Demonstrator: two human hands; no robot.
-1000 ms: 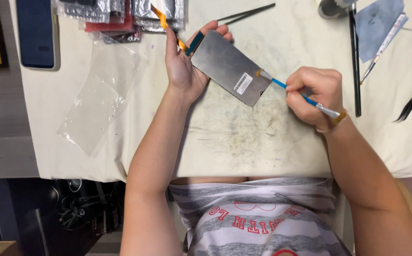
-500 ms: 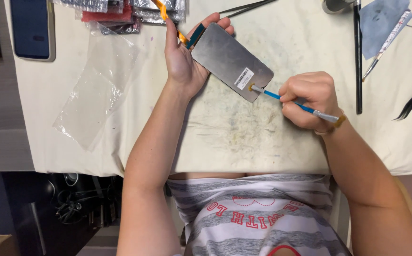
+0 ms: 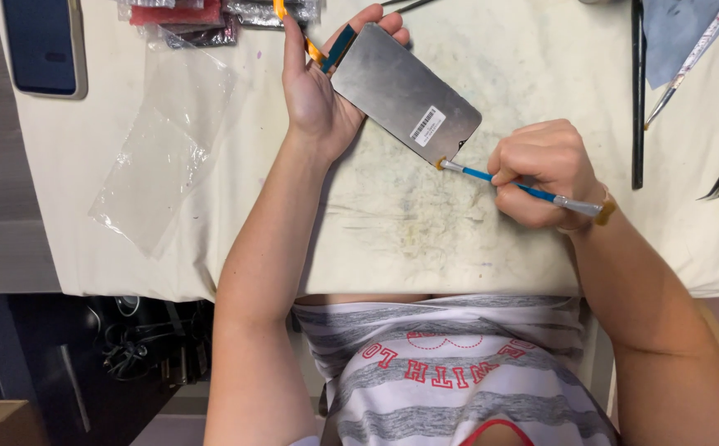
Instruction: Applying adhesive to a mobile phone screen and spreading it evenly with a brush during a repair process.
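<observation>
Presently, head view: left hand (image 3: pixel 318 95) gripped the grey display panel (image 3: pixel 405 92) by its far end, tilted above the stained cream table cover (image 3: pixel 409 215). Right hand (image 3: pixel 541 169) was closed pen-fashion on a small blue-handled brush (image 3: pixel 500 180), bristle tip touching the panel's near corner. Since half a second earlier, the tip had slid along the panel's lower edge to that corner. Containers: clear plastic bag (image 3: pixel 157 173), flat, apparently empty; foil pouches (image 3: pixel 211 12) at the far edge, contents hidden.
</observation>
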